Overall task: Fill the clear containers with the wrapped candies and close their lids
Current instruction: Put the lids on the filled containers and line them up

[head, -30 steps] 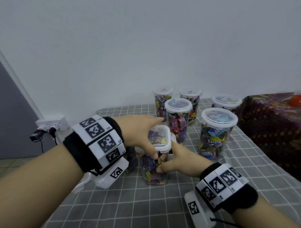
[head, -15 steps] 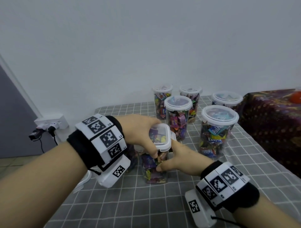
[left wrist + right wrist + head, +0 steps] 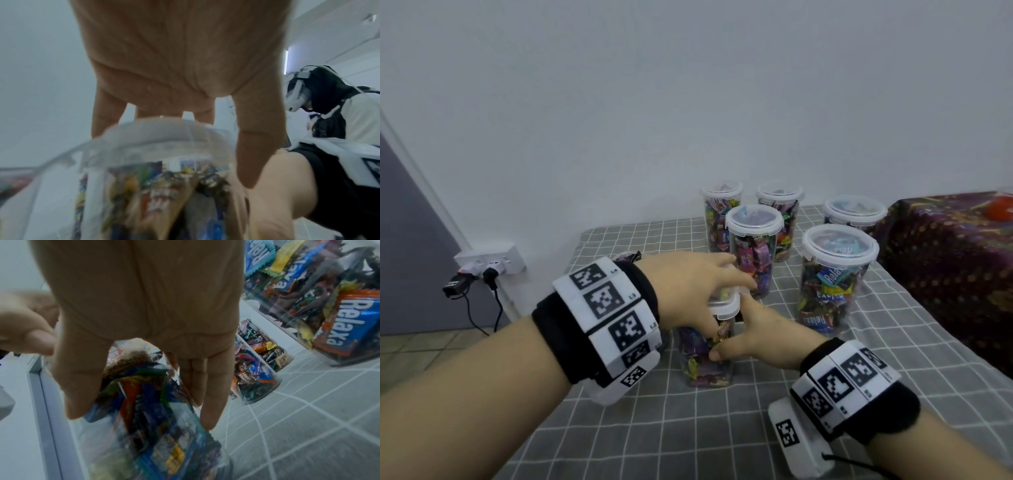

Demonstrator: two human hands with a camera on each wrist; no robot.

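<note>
A clear container [image 3: 705, 359] packed with wrapped candies stands on the grey checked cloth at mid-table. Its white-rimmed lid [image 3: 727, 303] sits on top. My left hand [image 3: 705, 294] lies over the lid, fingers curled past the far edge and thumb down the near side. My right hand [image 3: 748, 334] grips the container's body from the right, thumb across the front. In the left wrist view the left hand [image 3: 205, 112] arches over the lid [image 3: 156, 138]. In the right wrist view the right hand [image 3: 144, 327] clasps the container [image 3: 148, 410].
Several closed, candy-filled containers stand behind, among them a tall one [image 3: 755, 246] and a wide one [image 3: 835, 277]. Dark patterned cloth [image 3: 945, 260] covers the surface at right. A wall socket with plugs [image 3: 489, 265] is at left. The checked cloth [image 3: 688, 431] stretches toward me.
My left hand has slid further across the lid and now covers most of it. The right hand keeps its hold on the container's body.
</note>
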